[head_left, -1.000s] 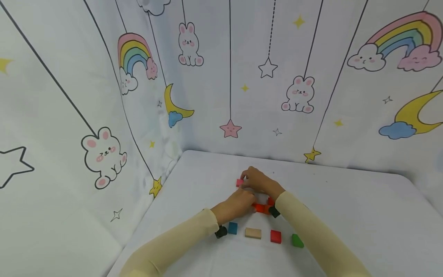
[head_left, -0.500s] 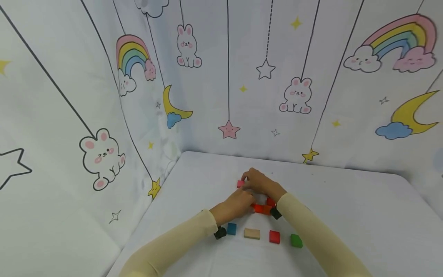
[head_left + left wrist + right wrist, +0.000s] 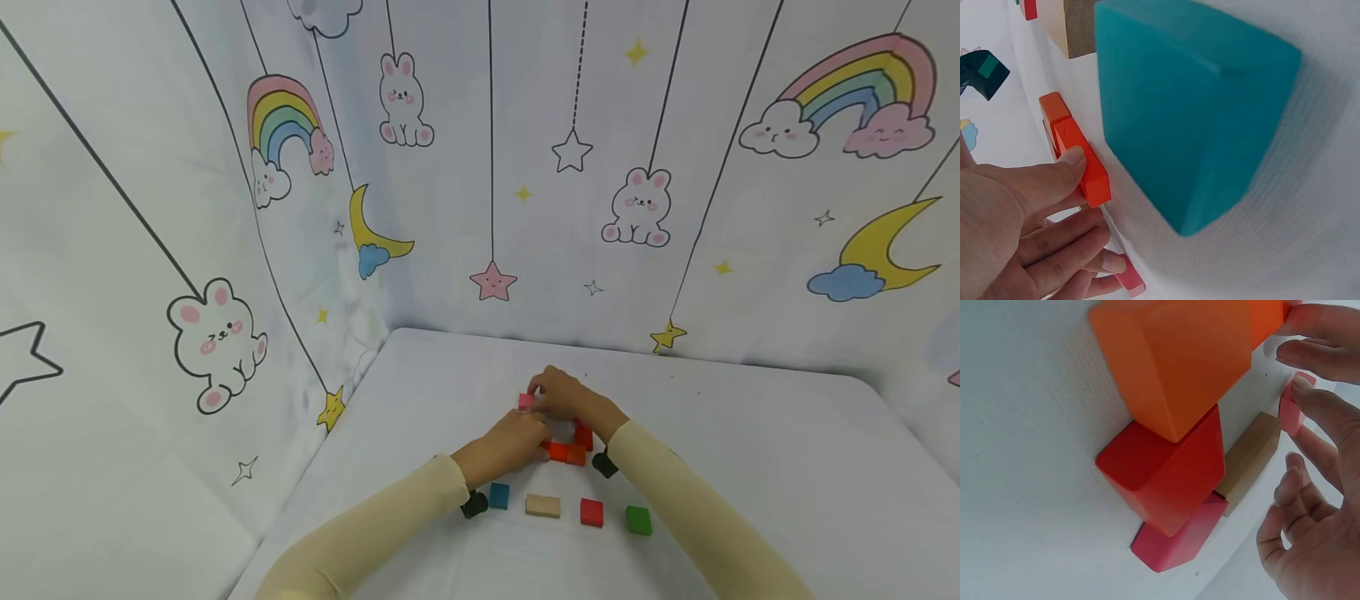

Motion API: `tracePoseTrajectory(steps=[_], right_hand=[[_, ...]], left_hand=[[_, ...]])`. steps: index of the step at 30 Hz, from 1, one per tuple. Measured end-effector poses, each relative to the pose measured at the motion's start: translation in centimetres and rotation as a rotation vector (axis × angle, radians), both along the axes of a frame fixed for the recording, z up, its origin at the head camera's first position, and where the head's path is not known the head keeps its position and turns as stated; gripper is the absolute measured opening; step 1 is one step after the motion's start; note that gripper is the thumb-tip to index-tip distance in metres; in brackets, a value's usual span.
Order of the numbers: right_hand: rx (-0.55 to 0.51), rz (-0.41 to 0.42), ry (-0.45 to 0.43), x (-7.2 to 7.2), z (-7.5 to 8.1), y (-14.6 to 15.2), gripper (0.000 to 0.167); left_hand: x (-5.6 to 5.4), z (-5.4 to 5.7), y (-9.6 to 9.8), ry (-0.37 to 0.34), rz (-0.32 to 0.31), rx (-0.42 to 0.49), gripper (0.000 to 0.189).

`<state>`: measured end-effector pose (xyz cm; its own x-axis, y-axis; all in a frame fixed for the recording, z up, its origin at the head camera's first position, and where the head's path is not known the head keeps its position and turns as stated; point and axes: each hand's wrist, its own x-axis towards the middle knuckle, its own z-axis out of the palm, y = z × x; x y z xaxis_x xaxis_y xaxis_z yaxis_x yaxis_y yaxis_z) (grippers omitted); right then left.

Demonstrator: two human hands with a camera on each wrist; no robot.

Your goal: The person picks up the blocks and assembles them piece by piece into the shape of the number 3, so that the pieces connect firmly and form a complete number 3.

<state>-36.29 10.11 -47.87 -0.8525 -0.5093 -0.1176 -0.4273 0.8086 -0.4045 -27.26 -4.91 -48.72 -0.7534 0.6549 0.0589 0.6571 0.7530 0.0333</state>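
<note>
In the head view my left hand (image 3: 512, 442) and right hand (image 3: 562, 393) work close together at a group of toy blocks. My left thumb and fingers pinch the end of an orange-red block (image 3: 1096, 181), which lies in line with an orange block (image 3: 1172, 356). Between my right thumb and index finger is a small pink block (image 3: 1289, 412), at the end of a plain wooden block (image 3: 1250, 456). A red block (image 3: 1166, 475) touches the orange one, and a crimson block (image 3: 1182, 540) lies behind it by the wooden block. My other right fingers are loosely curled.
Nearer the body, a loose row holds a blue block (image 3: 498, 497), a flat wooden block (image 3: 542, 506), a red block (image 3: 592, 512) and a green block (image 3: 639, 520). Printed cloth walls (image 3: 450, 208) stand behind and left of the white table (image 3: 750, 467).
My right hand and the pink block have shifted slightly right and nearer, beside the group. My left hand keeps its place at the orange-red block. The head view has swung slightly right.
</note>
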Motion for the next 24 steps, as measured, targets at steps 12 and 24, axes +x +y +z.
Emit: tracePoseTrajectory(steps=[12,24], right_hand=[[0.031,-0.027,-0.011,0.45,0.13,0.45,0.023],[0.067,-0.044,0.02,0.71,0.06,0.92,0.031]], left_hand=[[0.25,0.15,-0.01,-0.001,0.002,0.014,0.015],[0.17,0.17,0.16,-0.01,0.014,-0.011,0.017]])
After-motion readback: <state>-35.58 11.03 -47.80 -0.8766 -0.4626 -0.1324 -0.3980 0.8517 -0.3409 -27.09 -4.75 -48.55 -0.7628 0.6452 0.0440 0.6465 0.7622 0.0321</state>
